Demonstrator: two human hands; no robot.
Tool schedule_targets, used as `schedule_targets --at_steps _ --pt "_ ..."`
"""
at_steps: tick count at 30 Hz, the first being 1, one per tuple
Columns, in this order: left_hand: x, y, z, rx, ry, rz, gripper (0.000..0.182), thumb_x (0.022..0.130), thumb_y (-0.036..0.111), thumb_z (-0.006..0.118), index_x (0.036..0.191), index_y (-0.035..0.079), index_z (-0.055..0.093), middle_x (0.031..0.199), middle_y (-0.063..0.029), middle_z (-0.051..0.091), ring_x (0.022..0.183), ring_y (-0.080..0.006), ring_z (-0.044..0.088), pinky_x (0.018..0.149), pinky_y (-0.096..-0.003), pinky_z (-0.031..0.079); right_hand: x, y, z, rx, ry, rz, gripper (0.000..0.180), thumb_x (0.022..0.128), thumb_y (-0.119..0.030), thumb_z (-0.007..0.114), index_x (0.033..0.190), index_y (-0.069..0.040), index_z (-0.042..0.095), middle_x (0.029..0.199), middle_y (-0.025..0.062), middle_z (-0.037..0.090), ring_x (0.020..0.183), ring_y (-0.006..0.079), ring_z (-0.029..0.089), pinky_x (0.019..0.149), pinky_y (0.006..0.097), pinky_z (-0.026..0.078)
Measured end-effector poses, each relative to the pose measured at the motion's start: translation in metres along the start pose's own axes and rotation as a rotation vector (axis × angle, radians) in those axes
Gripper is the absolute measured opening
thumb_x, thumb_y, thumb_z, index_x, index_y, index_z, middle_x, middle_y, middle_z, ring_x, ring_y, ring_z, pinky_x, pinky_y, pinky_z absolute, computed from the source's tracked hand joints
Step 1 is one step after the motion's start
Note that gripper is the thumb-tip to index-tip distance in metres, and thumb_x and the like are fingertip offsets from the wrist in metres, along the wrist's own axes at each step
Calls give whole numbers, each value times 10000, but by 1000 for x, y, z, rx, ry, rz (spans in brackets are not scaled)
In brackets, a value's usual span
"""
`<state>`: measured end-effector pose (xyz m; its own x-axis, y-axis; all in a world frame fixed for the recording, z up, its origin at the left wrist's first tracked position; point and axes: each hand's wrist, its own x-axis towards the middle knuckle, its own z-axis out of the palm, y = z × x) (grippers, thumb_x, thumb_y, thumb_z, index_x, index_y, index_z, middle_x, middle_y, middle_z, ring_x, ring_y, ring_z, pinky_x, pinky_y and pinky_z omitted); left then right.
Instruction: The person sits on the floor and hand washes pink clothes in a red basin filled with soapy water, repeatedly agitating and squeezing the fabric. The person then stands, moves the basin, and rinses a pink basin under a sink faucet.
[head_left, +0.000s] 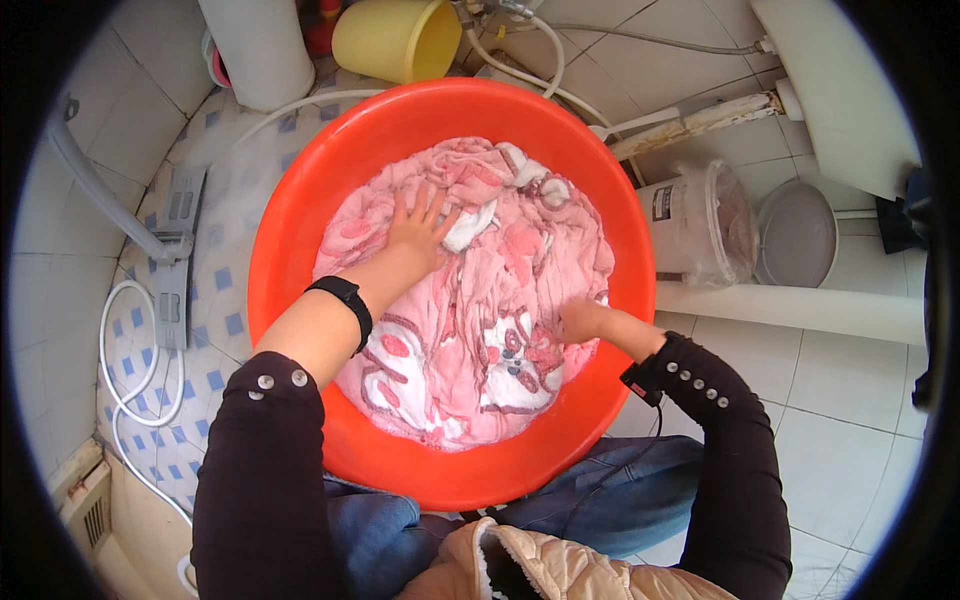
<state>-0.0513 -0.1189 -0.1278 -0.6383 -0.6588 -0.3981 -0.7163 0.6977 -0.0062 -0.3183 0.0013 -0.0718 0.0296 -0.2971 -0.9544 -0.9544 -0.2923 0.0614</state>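
Note:
A large orange-red plastic basin (450, 480) stands between my knees. Wet pink cloth (517, 262) with white and dark-red printed figures fills its middle, bunched in folds, with some suds at the near edge. My left hand (420, 229) presses flat on the upper left of the cloth, fingers spread, beside a white patch. On the right side, my right hand (585, 321) touches the cloth near the basin wall. It is blurred and its fingertips are hidden, so its grip is unclear.
A yellow bucket (394, 41) lies tipped behind the basin, near a white hose (300, 101). To the right are a clear-wrapped white bucket (697, 221), a grey round lid (796, 234) and a white pipe (795, 307). A coiled white hose (154, 420) lies at left.

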Motion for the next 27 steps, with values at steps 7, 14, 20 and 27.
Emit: schedule_targets --at_steps 7,14,20,27 --pt "9 9 12 47 4 -43 773 873 524 494 1512 234 171 1580 -120 59 1433 -398 -14 1053 -684 50 27 -77 -32 120 611 -41 626 643 -311 741 1047 140 584 1264 360 380 1219 435 414 992 360 419" --pt "6 6 -23 -157 -84 -21 731 883 392 530 1486 110 228 1559 -183 107 1428 -423 37 1055 -683 102 71 -67 -59 199 267 166 422 633 -260 713 994 -43 697 1049 194 653 974 260 644 863 318 507" --pt "-15 37 -89 -618 -229 167 442 810 111 570 1220 -30 484 1311 -232 493 1238 -337 476 967 -488 421 48 -42 -26 488 718 -344 704 634 -220 676 1295 -99 466 1104 266 457 1046 444 457 932 459 396" --pt "-60 88 -34 -236 52 199 1259 546 605 790 1459 -7 175 1501 -311 91 1373 -503 130 1061 -607 229 -21 6 -21 -55 825 -73 988 617 -362 790 1455 -210 290 1453 201 259 1302 476 286 1013 610 281"
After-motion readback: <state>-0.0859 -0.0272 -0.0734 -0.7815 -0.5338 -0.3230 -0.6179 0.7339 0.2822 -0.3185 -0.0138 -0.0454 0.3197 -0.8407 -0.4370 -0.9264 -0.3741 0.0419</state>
